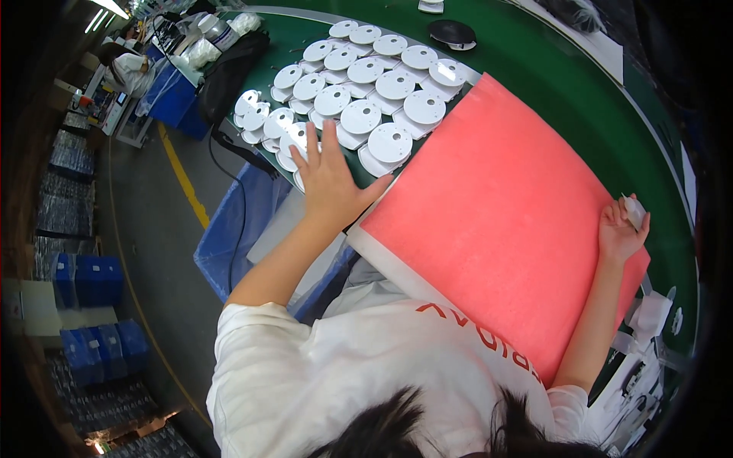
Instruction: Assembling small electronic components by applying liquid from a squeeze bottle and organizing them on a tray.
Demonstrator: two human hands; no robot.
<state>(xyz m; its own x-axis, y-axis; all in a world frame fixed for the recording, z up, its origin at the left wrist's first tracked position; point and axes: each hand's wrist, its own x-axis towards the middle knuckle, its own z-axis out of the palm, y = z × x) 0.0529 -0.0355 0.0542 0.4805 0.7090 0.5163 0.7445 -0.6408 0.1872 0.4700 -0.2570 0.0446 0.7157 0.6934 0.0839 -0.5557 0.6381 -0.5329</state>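
Note:
My left hand (pixel 328 179) has its fingers spread over the near edge of several rows of white round plastic discs (pixel 360 117), its fingertips close to the nearest ones. Whether it touches them I cannot tell. Each disc has a small dark hole and partly overlaps another white piece. Beside them a flat pink-red sheet (pixel 496 206) covers the worktop in front of me. Above the sheet's right edge, my right hand (pixel 620 233) is turned palm up, with its fingers curled round a small white piece (pixel 634 211) whose kind does not show.
A black round disc (pixel 452 33) lies at the far side of the green worktop (pixel 565 99). Below my left arm stands a blue bin (pixel 221 237) crossed by a dark cable. White scraps (pixel 651 314) lie at the right. Another person (pixel 126 69) sits at the far left.

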